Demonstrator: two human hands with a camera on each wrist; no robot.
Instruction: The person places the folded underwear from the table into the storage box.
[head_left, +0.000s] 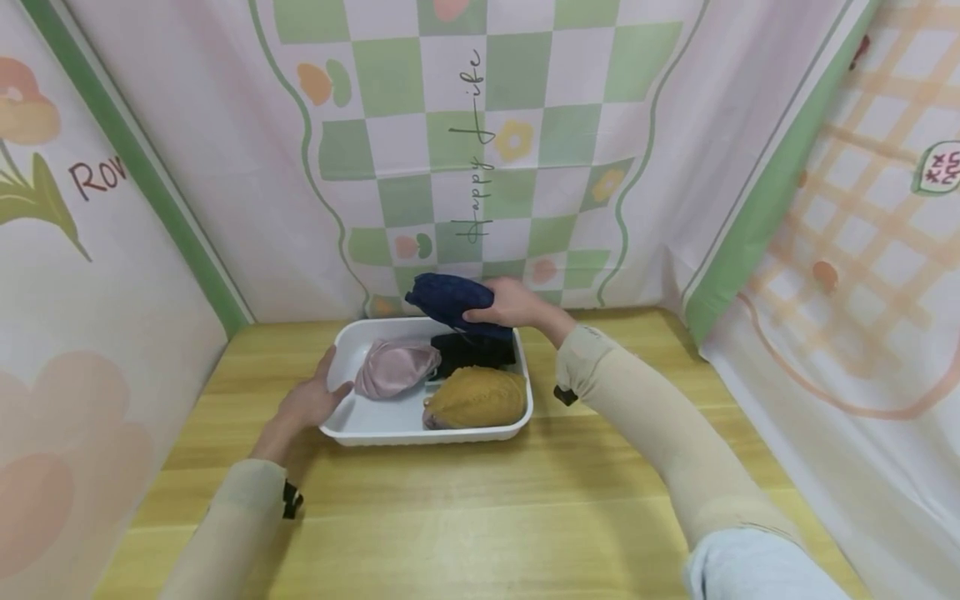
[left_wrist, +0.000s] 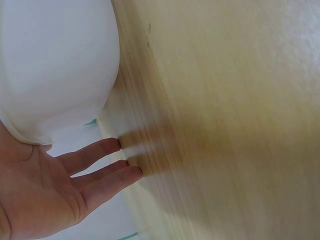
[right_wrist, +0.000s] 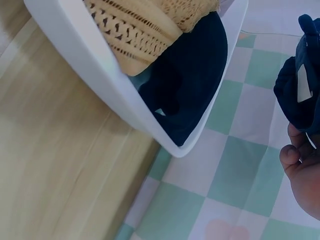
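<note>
In the head view, my right hand (head_left: 513, 302) grips a bundled dark blue cloth item (head_left: 450, 297) above the back right of a white tray (head_left: 378, 422). A white label shows on this dark blue item (right_wrist: 300, 60) in the right wrist view; its exact kind is unclear. My left hand (head_left: 307, 402) rests at the tray's left rim, thumb over the inside, fingers outside. The left wrist view shows straight fingers (left_wrist: 107, 187) reaching down to the tabletop. Inside the tray lie a pink cloth bundle (head_left: 393, 368), a black-looking cloth item (head_left: 457, 354) and a mustard openwork cloth item (head_left: 480, 398).
The tray stands on a wood-grain table (head_left: 450, 517), near its back edge. Behind hangs a green-and-white checked curtain (head_left: 517, 75), close to the right hand. Printed curtains (head_left: 825, 275) also enclose the sides.
</note>
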